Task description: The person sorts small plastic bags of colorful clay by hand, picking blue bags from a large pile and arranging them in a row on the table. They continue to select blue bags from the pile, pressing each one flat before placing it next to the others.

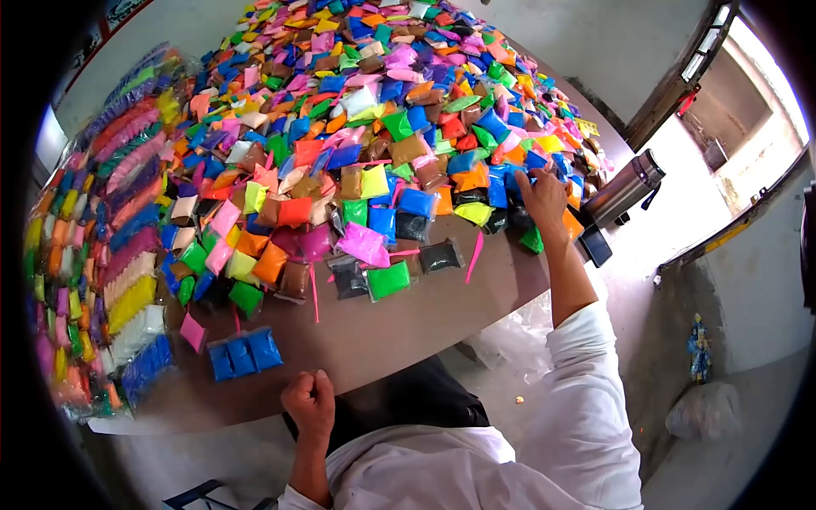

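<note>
Small sealed packets in many colours form a large heap (340, 161) on the brown table (399, 331). At the right side of this heap, my right hand (544, 200) reaches in, its fingers bent and closed on a blue packet (513, 180). Black, orange and green packets lie around those fingertips. By the near table edge, my left hand (308, 404) is a loose fist, with nothing seen in it. Three blue packets (245, 354) lie side by side on the table, just beyond the left hand. A pink packet (193, 332) lies to their left.
Clear bags with rows of sorted packets (127, 229) line the left side. A steel flask (625, 187) and a dark phone-like object (597, 246) stand at the right table edge. Plastic bags (518, 336) lie on the floor. A doorway (722, 127) opens at right.
</note>
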A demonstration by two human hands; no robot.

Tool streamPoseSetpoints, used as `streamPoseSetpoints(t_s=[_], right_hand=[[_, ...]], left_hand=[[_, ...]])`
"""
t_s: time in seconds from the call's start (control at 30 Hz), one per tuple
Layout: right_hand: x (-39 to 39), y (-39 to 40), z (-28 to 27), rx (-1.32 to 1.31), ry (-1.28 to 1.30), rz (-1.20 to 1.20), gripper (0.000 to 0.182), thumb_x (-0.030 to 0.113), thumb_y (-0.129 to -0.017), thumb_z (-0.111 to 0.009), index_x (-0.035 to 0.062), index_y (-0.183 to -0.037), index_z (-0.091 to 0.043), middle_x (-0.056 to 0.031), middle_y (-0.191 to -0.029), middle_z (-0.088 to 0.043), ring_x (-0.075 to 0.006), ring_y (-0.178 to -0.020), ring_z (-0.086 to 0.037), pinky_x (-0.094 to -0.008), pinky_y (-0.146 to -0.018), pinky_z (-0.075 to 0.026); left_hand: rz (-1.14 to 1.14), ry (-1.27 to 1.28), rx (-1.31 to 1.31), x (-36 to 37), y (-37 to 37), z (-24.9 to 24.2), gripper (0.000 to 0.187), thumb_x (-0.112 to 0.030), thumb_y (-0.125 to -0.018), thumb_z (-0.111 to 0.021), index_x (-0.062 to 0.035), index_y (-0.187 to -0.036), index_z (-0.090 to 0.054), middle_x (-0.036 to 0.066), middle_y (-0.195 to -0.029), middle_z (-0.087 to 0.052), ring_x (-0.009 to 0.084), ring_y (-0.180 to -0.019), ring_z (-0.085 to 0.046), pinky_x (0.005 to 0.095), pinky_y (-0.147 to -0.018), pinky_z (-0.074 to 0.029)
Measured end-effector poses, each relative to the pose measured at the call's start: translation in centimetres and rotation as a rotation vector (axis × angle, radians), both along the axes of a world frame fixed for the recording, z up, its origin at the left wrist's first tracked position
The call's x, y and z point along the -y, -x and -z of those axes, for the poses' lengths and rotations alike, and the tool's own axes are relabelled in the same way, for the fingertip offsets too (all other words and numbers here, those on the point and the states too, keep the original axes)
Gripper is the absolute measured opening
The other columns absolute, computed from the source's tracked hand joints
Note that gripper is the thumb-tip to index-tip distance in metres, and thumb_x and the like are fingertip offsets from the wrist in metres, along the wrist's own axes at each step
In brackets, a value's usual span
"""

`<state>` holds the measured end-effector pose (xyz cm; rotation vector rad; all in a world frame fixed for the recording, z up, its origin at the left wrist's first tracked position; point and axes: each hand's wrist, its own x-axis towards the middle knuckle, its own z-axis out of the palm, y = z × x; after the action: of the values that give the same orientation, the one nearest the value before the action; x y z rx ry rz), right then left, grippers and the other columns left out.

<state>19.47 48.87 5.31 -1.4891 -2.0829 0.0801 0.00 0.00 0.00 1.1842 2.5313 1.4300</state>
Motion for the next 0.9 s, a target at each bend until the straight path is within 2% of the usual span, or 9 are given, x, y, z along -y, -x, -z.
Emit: streamPoseSetpoints(t_s=[0.07, 0.2, 0.3, 0.37, 0.4, 0.47, 0.57, 0.67, 0.9], right_hand=[[0.9, 0.3, -0.8, 0.232, 0.013, -0.027, 0.049, 0.047, -0.083, -0.069, 0.0074, -0.111, -0.069, -0.0165, -0.093, -0.072, -0.0353, -0.093, -0.069, -0.0451, -0.082, -0.051], [0.1, 0.9, 0.7, 0.169, -0.03, -0.115, 0.038, 0.035, -0.082, -0.068, 0.0067, -0.107, -0.07, -0.0185, -0.094, -0.071, -0.0364, -0.092, -0.068, -0.0476, -0.08, -0.052], [-0.6, -0.1, 1.4, -0.021, 0.033, -0.182, 0.04, 0.028, -0.081, -0.068, 0.003, -0.113, -0.068, -0.0155, -0.091, -0.071, -0.0306, -0.086, -0.069, -0.0412, -0.078, -0.053], [-1.2, -1.1, 2.3, -0.517, 0.255, -0.305, 0.043, 0.022, -0.081, -0.069, -0.0003, -0.118, -0.065, -0.0096, -0.089, -0.07, -0.0184, -0.082, -0.066, -0.0306, -0.073, -0.052], [-0.4, -1.3, 1.7, -0.512, 0.255, -0.306, 0.043, 0.022, -0.081, -0.069, -0.0003, -0.118, -0.065, -0.0096, -0.089, -0.07, -0.0184, -0.082, -0.066, -0.0306, -0.073, -0.052], [2.0, -1.5, -0.1, -0.791, 0.544, -0.392, 0.042, 0.019, -0.083, -0.07, -0.0034, -0.117, -0.065, -0.0052, -0.087, -0.067, -0.0102, -0.077, -0.06, -0.0228, -0.067, -0.048], [2.3, -2.2, 1.0, -0.989, 0.598, -0.328, 0.039, 0.017, -0.083, -0.07, -0.0028, -0.116, -0.065, -0.0046, -0.086, -0.065, -0.0088, -0.073, -0.059, -0.023, -0.061, -0.046], [2.3, -2.7, 1.4, -0.742, 0.405, -0.288, 0.039, 0.016, -0.083, -0.07, -0.005, -0.116, -0.064, -0.0037, -0.084, -0.064, -0.0089, -0.069, -0.057, -0.0234, -0.058, -0.045], [0.4, -2.4, 2.4, -0.656, 0.354, -0.26, 0.027, 0.012, -0.083, -0.067, -0.0039, -0.105, -0.068, -0.005, -0.08, -0.065, -0.0103, -0.068, -0.059, -0.0256, -0.06, -0.047]], left_hand=[[0.004, -0.027, 0.006, 0.2, -0.3, -0.1, 0.031, -0.006, -0.086, -0.062, -0.0017, -0.06, -0.045, 0.012, -0.056, -0.049, 0.0258, -0.047, -0.047, 0.0365, -0.046, -0.035], [0.005, -0.003, -0.028, 0.0, 0.4, -0.5, 0.031, -0.006, -0.086, -0.062, -0.0015, -0.061, -0.044, 0.013, -0.056, -0.048, 0.0278, -0.047, -0.047, 0.0366, -0.046, -0.035], [0.011, -0.019, -0.04, 0.0, 0.3, -0.2, 0.032, -0.006, -0.086, -0.061, -0.0015, -0.061, -0.043, 0.013, -0.056, -0.047, 0.0288, -0.047, -0.047, 0.037, -0.046, -0.035], [0.013, -0.036, -0.023, -0.1, 0.0, -0.1, 0.032, -0.006, -0.087, -0.061, -0.0018, -0.061, -0.043, 0.013, -0.056, -0.047, 0.03, -0.047, -0.048, 0.0377, -0.046, -0.035], [0.011, -0.037, -0.019, -0.1, -0.1, 0.1, 0.032, -0.006, -0.087, -0.061, -0.0018, -0.061, -0.043, 0.013, -0.056, -0.047, 0.03, -0.047, -0.048, 0.0377, -0.046, -0.035], [0.021, -0.031, -0.045, 0.1, 0.1, 0.5, 0.032, -0.007, -0.087, -0.062, -0.0024, -0.061, -0.043, 0.013, -0.056, -0.047, 0.0306, -0.048, -0.048, 0.0382, -0.046, -0.035], [0.038, -0.04, -0.043, 0.1, 0.2, 0.5, 0.032, -0.007, -0.086, -0.062, -0.0028, -0.061, -0.043, 0.013, -0.056, -0.047, 0.0311, -0.048, -0.049, 0.0385, -0.045, -0.035], [0.031, -0.038, -0.042, 0.1, 0.2, 0.6, 0.032, -0.006, -0.086, -0.062, -0.0029, -0.061, -0.042, 0.013, -0.056, -0.047, 0.0311, -0.048, -0.048, 0.0389, -0.045, -0.035], [0.02, -0.035, -0.037, -0.2, 0.1, 0.1, 0.032, -0.006, -0.086, -0.062, -0.0022, -0.061, -0.043, 0.013, -0.056, -0.047, 0.0315, -0.048, -0.048, 0.0394, -0.046, -0.035]])
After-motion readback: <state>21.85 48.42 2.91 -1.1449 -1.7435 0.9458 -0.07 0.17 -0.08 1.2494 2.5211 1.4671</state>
